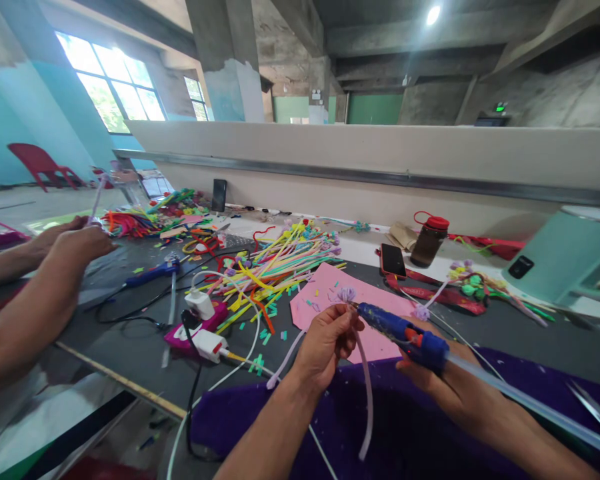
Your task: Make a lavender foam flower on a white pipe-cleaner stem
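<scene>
Nozzle of the blue glue gun [400, 331], clenched in the right hand [443, 380], points left at the lilac pipe cleaner [365, 393] pinched in the left hand [325, 343]; its stem hangs downward.

Left hand [325, 340] pinches a lilac pipe cleaner [366, 393] topped by a small curl – right hand [443, 380] grips a blue glue gun [405, 331], nozzle at that curl, above pink paper [325, 293]
</scene>
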A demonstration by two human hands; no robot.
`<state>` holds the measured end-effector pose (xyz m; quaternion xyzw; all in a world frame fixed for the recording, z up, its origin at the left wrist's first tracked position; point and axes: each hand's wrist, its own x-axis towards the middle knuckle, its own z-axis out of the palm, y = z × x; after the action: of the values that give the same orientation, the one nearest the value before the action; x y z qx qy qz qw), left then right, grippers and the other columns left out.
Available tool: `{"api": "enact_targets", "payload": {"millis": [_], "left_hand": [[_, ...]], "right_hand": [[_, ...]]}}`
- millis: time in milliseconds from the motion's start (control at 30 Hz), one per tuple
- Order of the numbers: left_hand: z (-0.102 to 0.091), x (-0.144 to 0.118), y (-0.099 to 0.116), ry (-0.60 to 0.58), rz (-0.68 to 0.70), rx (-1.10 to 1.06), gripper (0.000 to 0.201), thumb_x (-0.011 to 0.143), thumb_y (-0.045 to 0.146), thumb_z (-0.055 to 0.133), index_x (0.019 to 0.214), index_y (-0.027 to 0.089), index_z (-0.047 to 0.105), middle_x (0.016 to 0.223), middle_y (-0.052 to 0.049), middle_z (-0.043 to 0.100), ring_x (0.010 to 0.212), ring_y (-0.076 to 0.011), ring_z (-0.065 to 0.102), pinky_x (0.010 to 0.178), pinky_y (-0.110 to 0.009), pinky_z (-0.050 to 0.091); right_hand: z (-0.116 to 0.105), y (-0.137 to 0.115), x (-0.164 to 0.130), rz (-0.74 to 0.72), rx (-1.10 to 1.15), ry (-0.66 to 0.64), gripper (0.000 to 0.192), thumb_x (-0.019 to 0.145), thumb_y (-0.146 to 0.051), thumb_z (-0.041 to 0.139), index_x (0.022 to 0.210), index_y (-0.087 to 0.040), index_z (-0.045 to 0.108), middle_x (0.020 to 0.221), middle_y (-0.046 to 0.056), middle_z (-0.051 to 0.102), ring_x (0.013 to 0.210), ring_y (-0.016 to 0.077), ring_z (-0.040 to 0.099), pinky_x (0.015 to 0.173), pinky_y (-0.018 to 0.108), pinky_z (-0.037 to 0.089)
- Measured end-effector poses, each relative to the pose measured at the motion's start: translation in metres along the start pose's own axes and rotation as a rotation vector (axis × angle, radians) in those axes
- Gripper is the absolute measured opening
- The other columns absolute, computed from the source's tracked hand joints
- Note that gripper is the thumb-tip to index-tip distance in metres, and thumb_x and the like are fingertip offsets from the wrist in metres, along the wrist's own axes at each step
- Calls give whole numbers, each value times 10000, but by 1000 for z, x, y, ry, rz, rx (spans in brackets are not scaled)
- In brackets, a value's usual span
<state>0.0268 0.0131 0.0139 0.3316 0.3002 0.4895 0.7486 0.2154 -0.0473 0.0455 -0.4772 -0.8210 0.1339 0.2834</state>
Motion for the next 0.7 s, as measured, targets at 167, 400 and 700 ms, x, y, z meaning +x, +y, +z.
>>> {"api": "enact_targets", "payload": {"millis": [167, 400, 700], "left_hand": [[1, 0, 1, 20, 9, 16, 241, 629, 320, 702, 714, 155, 547, 600, 15, 595, 360, -23, 415, 343, -145, 222], [-1, 0, 0, -19, 11, 60, 234, 663, 335, 672, 713, 154, 533, 609, 15, 588, 360, -22, 416, 335, -144, 214], [-2, 1, -2, -24, 26, 71, 193, 710, 308, 634, 735, 147, 532, 622, 12, 580, 366, -15, 415, 337, -136, 219]], "right_hand": [[0, -1, -1, -7, 6, 10, 355, 849, -329, 451, 1184, -236, 380, 975, 70, 604, 823, 218, 600, 708, 311, 480], [-1, -5, 1, 4, 13, -8, 292, 845, -326, 453, 1116, -216, 437, 1008, 76, 600, 887, 219, 595, 740, 295, 481], [-6, -11, 2, 32, -5, -16, 300, 842, -332, 446, 1115, -209, 459, 982, 84, 614, 835, 217, 605, 724, 309, 488]]}}
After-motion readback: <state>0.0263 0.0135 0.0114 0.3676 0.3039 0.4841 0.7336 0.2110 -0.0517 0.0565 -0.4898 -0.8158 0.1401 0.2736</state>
